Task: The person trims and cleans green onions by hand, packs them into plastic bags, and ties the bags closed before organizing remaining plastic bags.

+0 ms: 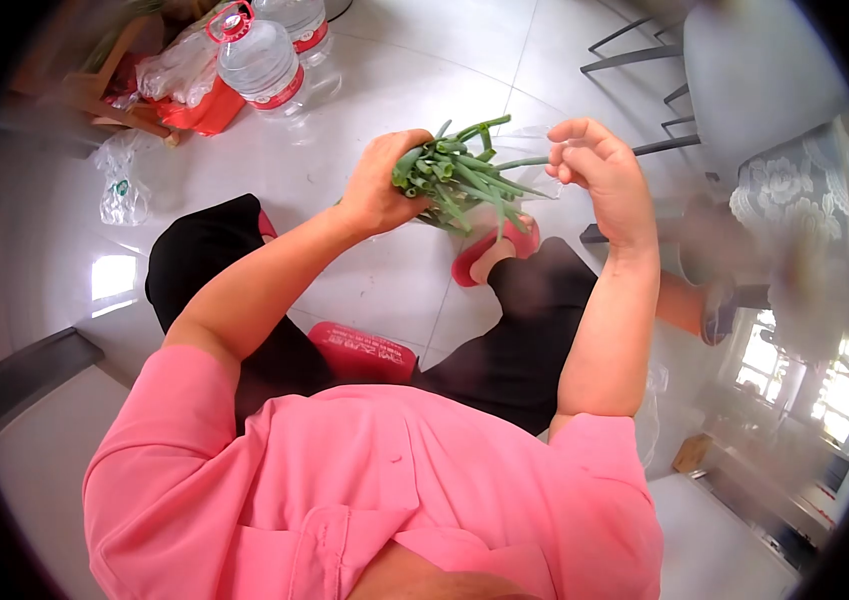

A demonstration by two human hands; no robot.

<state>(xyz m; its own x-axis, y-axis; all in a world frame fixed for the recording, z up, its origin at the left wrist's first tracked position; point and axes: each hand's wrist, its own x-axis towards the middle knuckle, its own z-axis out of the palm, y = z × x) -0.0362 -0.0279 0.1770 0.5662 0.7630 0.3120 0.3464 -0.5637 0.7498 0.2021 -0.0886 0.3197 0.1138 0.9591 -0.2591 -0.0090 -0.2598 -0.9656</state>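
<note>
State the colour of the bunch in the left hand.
The bunch is green, best seen in the head view.

Left fingers [406,141] part-hidden behind the green stalks [459,175]! Beyond the stalks, the farther bottle [304,32] is cropped; this side of them, white lettering [369,343], too tiny to read!

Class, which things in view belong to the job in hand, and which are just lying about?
In the job:
green onions
left hand, gripping them
right hand, near one leaf

Lying about:
two water bottles
red bag
clear plastic bag
</note>
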